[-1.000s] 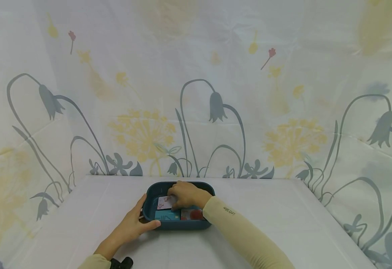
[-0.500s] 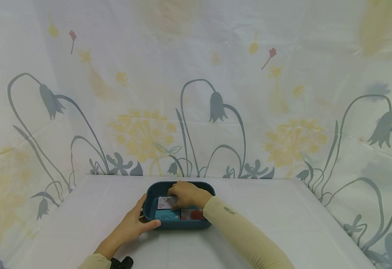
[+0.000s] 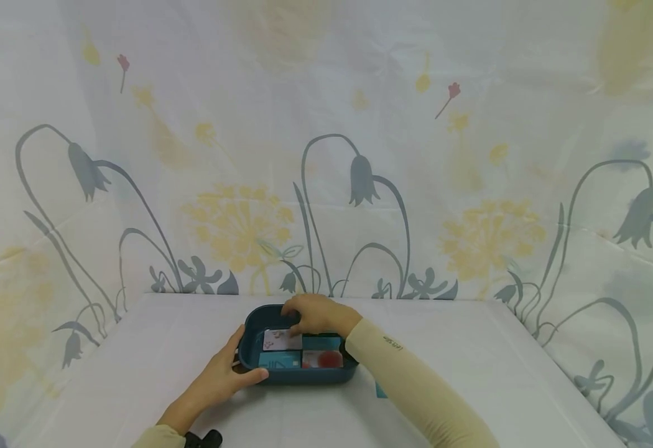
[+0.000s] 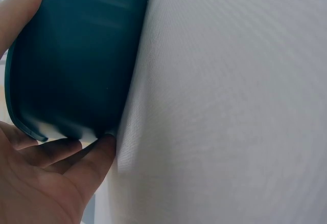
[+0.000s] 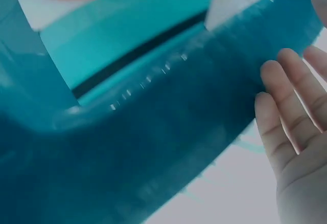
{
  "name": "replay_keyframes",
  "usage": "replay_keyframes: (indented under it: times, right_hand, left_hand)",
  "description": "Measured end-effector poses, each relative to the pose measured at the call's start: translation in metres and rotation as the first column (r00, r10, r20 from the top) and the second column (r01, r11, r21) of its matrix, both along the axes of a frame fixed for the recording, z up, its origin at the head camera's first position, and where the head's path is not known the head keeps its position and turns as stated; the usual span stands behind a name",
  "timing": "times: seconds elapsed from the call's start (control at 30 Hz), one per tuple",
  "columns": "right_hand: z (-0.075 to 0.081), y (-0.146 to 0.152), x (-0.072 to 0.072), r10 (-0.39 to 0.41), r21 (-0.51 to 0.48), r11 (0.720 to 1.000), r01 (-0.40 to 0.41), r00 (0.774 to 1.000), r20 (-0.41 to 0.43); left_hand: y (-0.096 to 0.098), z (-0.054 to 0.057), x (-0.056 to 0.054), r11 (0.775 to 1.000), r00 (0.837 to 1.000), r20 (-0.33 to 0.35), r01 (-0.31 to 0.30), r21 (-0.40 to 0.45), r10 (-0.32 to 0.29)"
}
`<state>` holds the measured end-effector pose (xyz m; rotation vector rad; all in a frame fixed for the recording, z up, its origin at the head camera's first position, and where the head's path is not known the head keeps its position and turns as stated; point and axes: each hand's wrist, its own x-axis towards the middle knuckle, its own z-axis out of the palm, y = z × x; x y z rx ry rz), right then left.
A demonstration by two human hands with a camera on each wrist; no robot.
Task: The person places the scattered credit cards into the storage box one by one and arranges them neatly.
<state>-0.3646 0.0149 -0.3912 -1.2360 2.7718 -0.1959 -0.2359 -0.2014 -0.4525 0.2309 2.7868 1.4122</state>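
Observation:
A dark teal tray (image 3: 310,376) stands on the white-covered table, with several cards laid flat inside. My left hand (image 3: 217,376) grips its left end, thumb at the front wall and fingers round the side. Over the back of the tray, my right hand (image 3: 318,313) has loosely extended fingers and holds nothing. Just under its fingertips lies a white card (image 3: 276,340) with a pink pattern. A teal card (image 5: 133,24) with a black stripe lies beside it. Along the front are a blue card (image 3: 279,359) and a card with a red disc (image 3: 322,359).
A small teal piece (image 3: 380,391) shows on the table to the right of the tray, partly hidden by the right sleeve (image 3: 416,386). A flower-printed cloth (image 3: 326,149) hangs behind the table's back edge.
My right hand has lifted off the white card and shifted slightly back and right, uncovering the teal striped card. The teal piece by the sleeve has come into view. My left hand stays put.

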Motion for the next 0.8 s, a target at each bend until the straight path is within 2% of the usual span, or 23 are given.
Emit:
replay_keyframes:
  times: [0.17, 0.4, 0.8]
  right_hand:
    - [0.017, 0.009, 0.004, 0.000, -0.016, 1.000, -0.001, 1.000, -0.021]
    - [0.035, 0.024, 0.016, -0.055, 0.049, 0.997, 0.057, 0.998, -0.035]
    - [0.037, 0.059, 0.029, -0.078, -0.014, 0.997, 0.078, 0.997, -0.028]
  left_hand:
    - [0.000, 0.001, 0.000, 1.000, 1.000, 0.004, -0.004, -0.020, 0.004]
    - [-0.001, 0.000, 0.000, 0.999, 1.000, -0.001, -0.011, -0.032, 0.010]
    - [0.002, 0.001, 0.001, 0.998, 1.000, -0.009, -0.016, -0.056, 0.015]
